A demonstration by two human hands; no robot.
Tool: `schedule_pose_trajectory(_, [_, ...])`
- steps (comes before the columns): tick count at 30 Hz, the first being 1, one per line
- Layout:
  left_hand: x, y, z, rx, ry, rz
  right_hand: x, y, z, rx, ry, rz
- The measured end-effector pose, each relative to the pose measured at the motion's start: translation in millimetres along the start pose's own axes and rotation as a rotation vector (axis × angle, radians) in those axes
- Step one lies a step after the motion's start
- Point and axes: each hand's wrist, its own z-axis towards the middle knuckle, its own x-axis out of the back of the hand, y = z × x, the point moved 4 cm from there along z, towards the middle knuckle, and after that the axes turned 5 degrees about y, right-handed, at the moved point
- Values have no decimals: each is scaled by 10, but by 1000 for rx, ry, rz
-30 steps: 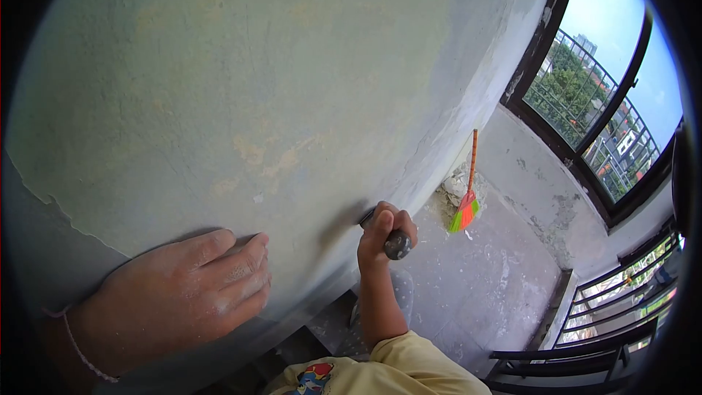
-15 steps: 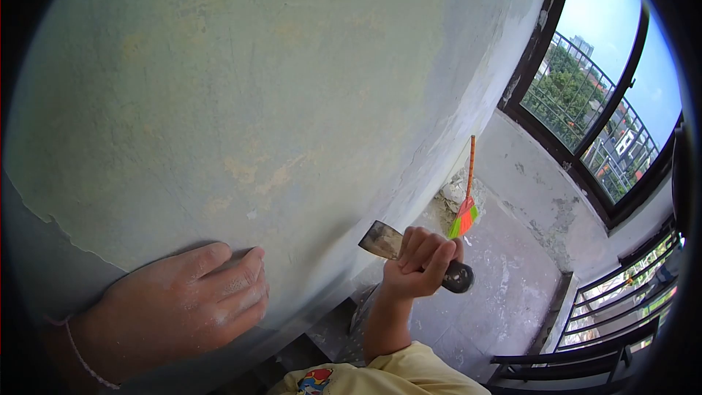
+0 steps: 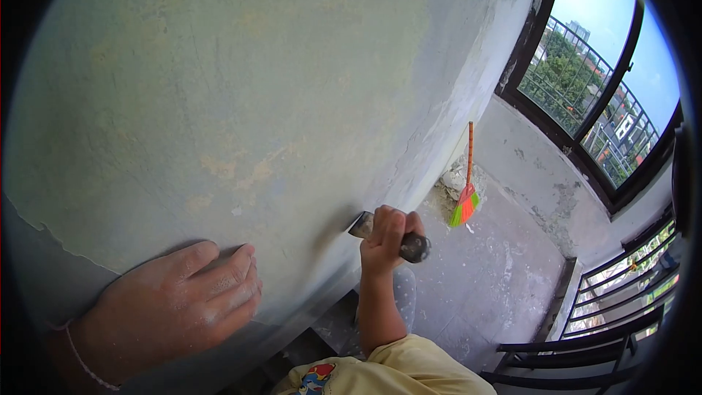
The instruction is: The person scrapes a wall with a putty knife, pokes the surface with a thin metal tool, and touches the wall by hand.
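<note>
Right hand clamps a scraper against the wall; left hand lies flat at seven o'clock; paint mostly remains.

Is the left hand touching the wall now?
Touching. The head view shows the left hand lying flat on the wall, palm and fingers pressed to it with no gap visible.

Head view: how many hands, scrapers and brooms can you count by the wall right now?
Hands: 2, the left hand flat on the wall, the right hand gripping the scraper
Scrapers: 1
Brooms: 1
Total: 4
</note>
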Motion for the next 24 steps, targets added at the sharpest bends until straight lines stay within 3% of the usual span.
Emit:
schedule_pose_trajectory(1, [6, 0, 6, 0, -8, 9, 97, 243, -67, 61, -34, -436])
schedule_pose_trajectory(2, [13, -6, 5, 3, -19, 22, 127, 304, -85, 14, -13, -451])
schedule_pose_trajectory(4, [37, -29, 3, -13, -17, 34, 51, -77, 16, -113, 122, 28])
schedule_pose_trajectory(6, [25, -10, -1, -25, -21, 8, -15, -452, 122, 142, 41, 222])
schedule_pose_trajectory(8, [19, -10, 3, -16, -12, 8, -95, -543, 120, 161, 39, 348])
schedule_pose_trajectory(10, [1, 6, -5, -9, -14, 7, -37, -93, 46, 61, 54, 112])
schedule_pose_trajectory(11, [-1, 9, -4, 10, -10, 14, 141, 198, -36, -32, 60, -287])
schedule_pose_trajectory(12, [9, 18, 5, 8, -5, 15, 92, 256, 9, -130, 66, -318])
schedule_pose_trajectory(14, [29, 3, 8, -13, -14, 19, 141, 89, 76, -147, 146, 108])
schedule_pose_trajectory(16, [24, -11, 10, 0, -14, 19, 84, -283, 185, 25, 102, 298])
schedule_pose_trajectory(18, [13, 14, 11, -11, -23, -2, -15, -401, 203, 20, 72, 419])
schedule_pose_trajectory(21, [10, 25, 12, 14, -1, 1, -1, -88, 210, -156, 107, 172])
schedule_pose_trajectory(24, [12, 38, 10, 30, -2, 0, 56, -192, 273, -165, 140, 218])
